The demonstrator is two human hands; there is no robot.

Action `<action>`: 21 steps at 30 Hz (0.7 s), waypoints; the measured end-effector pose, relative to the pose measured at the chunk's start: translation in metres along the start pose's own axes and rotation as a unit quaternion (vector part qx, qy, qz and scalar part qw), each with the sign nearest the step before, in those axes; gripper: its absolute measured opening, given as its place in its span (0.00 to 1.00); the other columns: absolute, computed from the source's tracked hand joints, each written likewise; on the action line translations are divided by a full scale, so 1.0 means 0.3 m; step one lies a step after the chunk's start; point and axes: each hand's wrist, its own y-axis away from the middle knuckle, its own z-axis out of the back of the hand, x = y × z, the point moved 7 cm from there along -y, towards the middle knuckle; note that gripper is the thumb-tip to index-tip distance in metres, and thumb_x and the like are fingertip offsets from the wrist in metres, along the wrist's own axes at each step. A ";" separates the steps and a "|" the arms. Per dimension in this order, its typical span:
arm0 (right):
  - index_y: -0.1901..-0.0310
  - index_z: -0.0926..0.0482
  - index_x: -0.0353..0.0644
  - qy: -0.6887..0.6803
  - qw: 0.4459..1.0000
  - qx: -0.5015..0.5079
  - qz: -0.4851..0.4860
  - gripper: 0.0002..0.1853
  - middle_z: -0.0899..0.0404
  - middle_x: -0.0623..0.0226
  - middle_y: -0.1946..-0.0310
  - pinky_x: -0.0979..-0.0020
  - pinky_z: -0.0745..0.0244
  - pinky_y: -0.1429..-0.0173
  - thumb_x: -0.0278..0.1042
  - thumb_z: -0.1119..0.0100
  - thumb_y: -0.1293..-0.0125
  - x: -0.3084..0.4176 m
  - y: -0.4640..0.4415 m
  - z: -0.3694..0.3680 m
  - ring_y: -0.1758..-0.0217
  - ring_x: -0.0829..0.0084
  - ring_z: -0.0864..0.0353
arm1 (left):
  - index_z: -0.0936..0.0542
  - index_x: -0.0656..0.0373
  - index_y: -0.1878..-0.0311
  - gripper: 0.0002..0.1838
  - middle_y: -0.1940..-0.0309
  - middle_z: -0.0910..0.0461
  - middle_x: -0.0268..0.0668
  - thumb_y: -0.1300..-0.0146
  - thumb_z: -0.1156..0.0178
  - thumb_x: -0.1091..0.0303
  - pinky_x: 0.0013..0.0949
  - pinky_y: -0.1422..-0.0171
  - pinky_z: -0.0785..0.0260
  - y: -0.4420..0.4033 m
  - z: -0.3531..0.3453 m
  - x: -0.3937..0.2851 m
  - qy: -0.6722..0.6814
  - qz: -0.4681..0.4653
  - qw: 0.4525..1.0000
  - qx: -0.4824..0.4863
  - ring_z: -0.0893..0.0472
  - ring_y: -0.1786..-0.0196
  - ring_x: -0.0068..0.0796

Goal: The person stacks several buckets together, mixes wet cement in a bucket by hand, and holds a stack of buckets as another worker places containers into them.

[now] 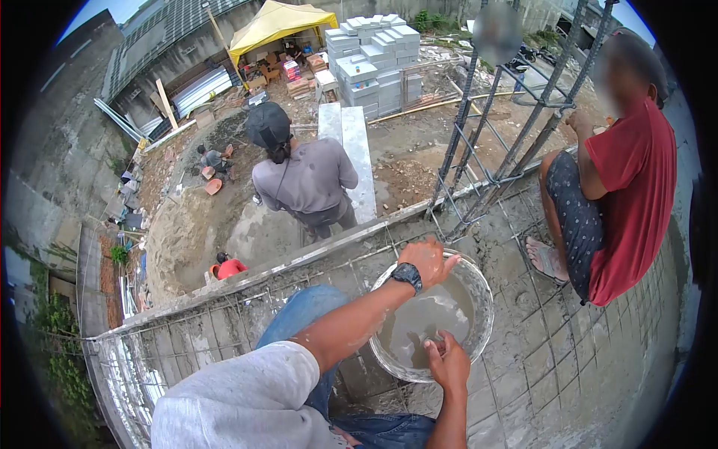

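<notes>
A round bucket (488, 329) with a cement-smeared rim holds grey, cloudy water (419, 318). My left hand (426, 262), with a black watch on the wrist, is over the bucket's far side. Its thumb points out to the right, apart from the fingers, which are partly hidden behind the back of the hand; I see nothing held. Over the near right side of the water is my right hand (450, 361), wet-looking, its fingers loosely bent and apart, with nothing in them. Whether either hand touches the rim cannot be made out.
Steel mesh (523, 329) covers the slab around the bucket. Tied rebar (490, 161) rises beyond it. A person in red (632, 194) crouches at right. Past the slab edge (299, 263), another person (307, 176) stands near grey blocks (374, 63) and a yellow canopy (280, 26).
</notes>
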 end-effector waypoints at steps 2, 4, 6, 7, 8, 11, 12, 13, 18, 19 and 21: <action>0.36 0.18 0.40 0.012 1.000 0.004 0.000 0.29 0.09 0.56 0.60 0.52 0.18 0.50 0.52 0.33 0.31 0.006 -0.004 0.001 0.59 0.52 0.09 | 0.12 0.68 0.54 0.39 0.54 0.14 0.56 0.23 0.49 0.33 0.54 0.50 0.17 -0.001 0.004 -0.001 0.001 0.008 1.000 0.015 0.10 0.55 0.57; 0.36 0.18 0.40 0.019 1.000 0.010 -0.008 0.29 0.09 0.56 0.59 0.52 0.18 0.50 0.52 0.33 0.31 0.008 -0.007 -0.002 0.58 0.51 0.09 | 0.11 0.66 0.51 0.40 0.51 0.15 0.56 0.23 0.52 0.32 0.52 0.48 0.17 -0.002 0.001 0.001 -0.003 0.013 1.000 0.028 0.10 0.53 0.56; 0.36 0.18 0.40 0.027 0.999 0.011 -0.014 0.29 0.09 0.57 0.59 0.52 0.18 0.49 0.52 0.34 0.31 0.007 -0.008 -0.003 0.57 0.51 0.09 | 0.11 0.67 0.51 0.40 0.52 0.15 0.56 0.23 0.51 0.32 0.53 0.48 0.17 -0.001 0.002 0.004 0.004 0.015 1.000 0.026 0.10 0.53 0.56; 0.36 0.18 0.40 0.031 0.999 0.008 -0.017 0.29 0.09 0.57 0.58 0.52 0.18 0.49 0.52 0.33 0.31 0.007 -0.008 -0.003 0.56 0.51 0.09 | 0.12 0.67 0.51 0.40 0.52 0.15 0.56 0.23 0.51 0.32 0.53 0.48 0.17 -0.002 0.001 0.003 0.007 0.014 1.000 0.027 0.10 0.53 0.56; 0.36 0.18 0.41 0.034 0.999 0.005 -0.021 0.29 0.09 0.57 0.58 0.52 0.18 0.49 0.53 0.33 0.31 0.005 -0.008 -0.004 0.55 0.51 0.09 | 0.12 0.68 0.53 0.39 0.53 0.15 0.56 0.23 0.50 0.33 0.53 0.49 0.17 -0.005 0.002 0.003 0.012 0.014 1.000 0.018 0.10 0.54 0.57; 0.36 0.17 0.42 0.045 0.999 0.006 -0.018 0.28 0.09 0.57 0.57 0.51 0.18 0.48 0.53 0.33 0.31 0.017 -0.005 -0.001 0.54 0.51 0.09 | 0.13 0.69 0.54 0.38 0.54 0.15 0.57 0.23 0.49 0.35 0.54 0.49 0.17 -0.002 0.003 0.003 0.020 0.012 1.000 0.016 0.11 0.55 0.58; 0.36 0.17 0.42 0.051 0.998 0.010 -0.025 0.28 0.09 0.57 0.57 0.51 0.18 0.48 0.53 0.33 0.31 0.020 -0.005 -0.005 0.54 0.50 0.09 | 0.13 0.69 0.54 0.38 0.54 0.15 0.56 0.23 0.49 0.35 0.53 0.49 0.17 -0.005 0.000 0.004 0.018 0.010 1.000 0.022 0.11 0.54 0.58; 0.36 0.17 0.43 0.057 0.998 0.014 -0.031 0.28 0.09 0.57 0.57 0.51 0.18 0.48 0.52 0.32 0.31 0.025 -0.008 -0.005 0.54 0.50 0.09 | 0.12 0.69 0.53 0.38 0.53 0.15 0.56 0.23 0.49 0.35 0.53 0.48 0.17 -0.008 0.001 0.004 0.016 0.008 0.999 0.028 0.10 0.54 0.57; 0.38 0.17 0.44 0.082 0.995 0.013 -0.049 0.27 0.09 0.55 0.57 0.50 0.18 0.48 0.52 0.31 0.32 0.026 -0.022 -0.008 0.53 0.49 0.09 | 0.12 0.69 0.54 0.38 0.54 0.15 0.56 0.24 0.48 0.35 0.53 0.48 0.17 -0.015 0.006 0.009 0.027 0.006 0.999 0.019 0.11 0.54 0.58; 0.39 0.17 0.43 0.091 0.994 0.017 -0.054 0.26 0.09 0.55 0.57 0.50 0.18 0.48 0.52 0.31 0.32 0.030 -0.025 -0.009 0.53 0.49 0.09 | 0.12 0.69 0.54 0.38 0.54 0.15 0.56 0.24 0.47 0.35 0.53 0.49 0.17 -0.013 0.001 0.009 0.031 0.001 0.999 0.015 0.11 0.54 0.58; 0.41 0.17 0.43 0.100 0.993 0.023 -0.057 0.25 0.09 0.54 0.56 0.49 0.18 0.48 0.52 0.31 0.32 0.036 -0.027 -0.005 0.53 0.48 0.09 | 0.14 0.68 0.54 0.37 0.55 0.14 0.57 0.25 0.46 0.34 0.54 0.50 0.18 -0.015 -0.003 0.011 0.029 0.002 1.000 0.001 0.11 0.56 0.59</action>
